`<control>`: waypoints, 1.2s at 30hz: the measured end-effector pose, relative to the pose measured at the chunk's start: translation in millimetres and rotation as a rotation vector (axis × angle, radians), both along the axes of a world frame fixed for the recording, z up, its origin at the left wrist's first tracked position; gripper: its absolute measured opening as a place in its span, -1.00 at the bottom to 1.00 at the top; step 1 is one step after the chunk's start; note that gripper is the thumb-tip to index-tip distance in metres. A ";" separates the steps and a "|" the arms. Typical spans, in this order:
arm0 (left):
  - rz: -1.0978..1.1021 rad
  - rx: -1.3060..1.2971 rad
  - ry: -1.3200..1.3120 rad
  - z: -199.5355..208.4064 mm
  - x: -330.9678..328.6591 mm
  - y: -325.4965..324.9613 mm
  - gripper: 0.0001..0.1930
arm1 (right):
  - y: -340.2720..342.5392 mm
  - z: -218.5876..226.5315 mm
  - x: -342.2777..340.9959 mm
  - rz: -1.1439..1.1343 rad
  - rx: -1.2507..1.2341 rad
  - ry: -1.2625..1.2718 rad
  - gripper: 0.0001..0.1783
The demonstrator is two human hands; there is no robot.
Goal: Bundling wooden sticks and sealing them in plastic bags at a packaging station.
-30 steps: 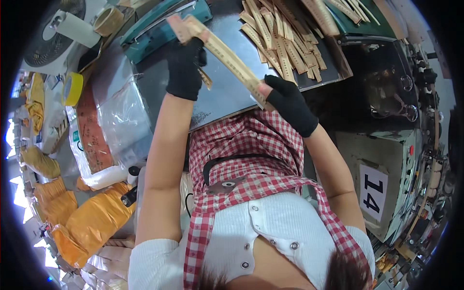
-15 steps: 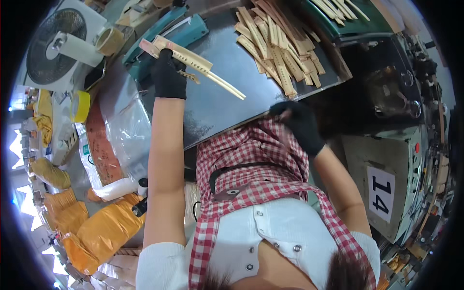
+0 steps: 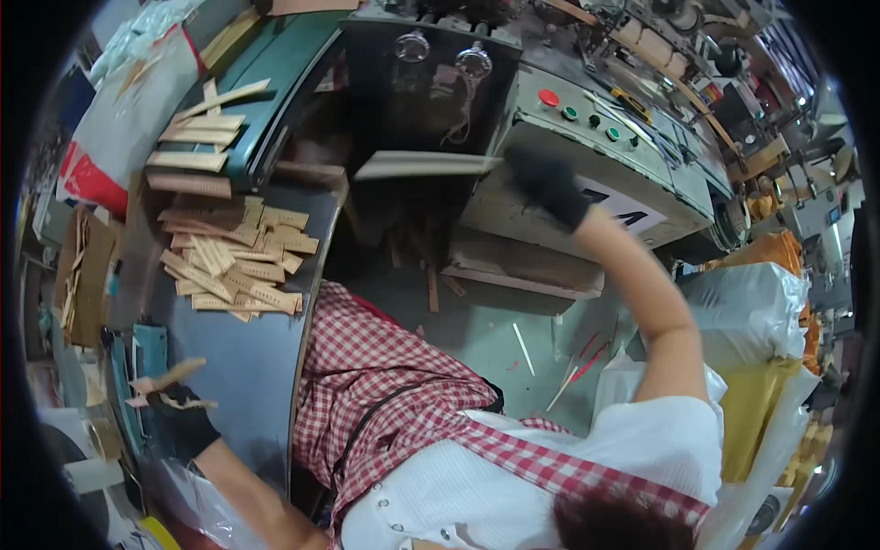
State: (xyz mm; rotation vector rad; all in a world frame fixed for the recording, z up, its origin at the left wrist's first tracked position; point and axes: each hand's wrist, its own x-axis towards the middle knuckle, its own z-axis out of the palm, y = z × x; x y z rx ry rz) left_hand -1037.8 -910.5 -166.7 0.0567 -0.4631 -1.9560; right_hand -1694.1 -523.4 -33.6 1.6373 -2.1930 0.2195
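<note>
Head view: right hand (image 3: 548, 186), black-gloved, closed in a firm grip on one end of a long flat wooden slat (image 3: 423, 165), held level and far out in front of the dark machine (image 3: 431, 82). Left hand (image 3: 179, 417), also gloved, closed around a few short pale wood strips (image 3: 165, 378) at the near left edge of the grey table (image 3: 252, 367). Slat likely light, stiff and thin; probably springy at the free end and prone to snapping if bent, so best taken at an end or mid-length across its flat faces, thumb on top. Farther along the table, a loose heap of similar slats (image 3: 234, 266); beyond it, more slats stacked on a green machine bed (image 3: 197, 137). Right of the slat, a grey control box (image 3: 605, 156) with red and green round buttons and a white rectangular sign on its sloping side, partly hidden by the forearm. Far left, a grey sack with a red patch (image 3: 101, 156). Near right, a pale plastic-wrapped bundle (image 3: 747, 312) over yellow padded packages (image 3: 752, 412).
</note>
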 end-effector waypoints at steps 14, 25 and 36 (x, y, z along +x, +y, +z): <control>-0.036 -0.233 -0.905 90.2 -285.9 184.6 -0.63 | -95.7 26.1 92.0 0.303 0.068 -1.587 -0.52; 0.713 -0.447 -1.081 97.6 -158.5 136.7 -0.21 | -368.5 77.5 308.2 1.285 -0.299 -0.313 -0.65; 0.841 -0.372 -2.061 16.3 -107.8 142.0 -0.68 | -750.9 180.2 206.5 0.446 0.087 0.051 -0.64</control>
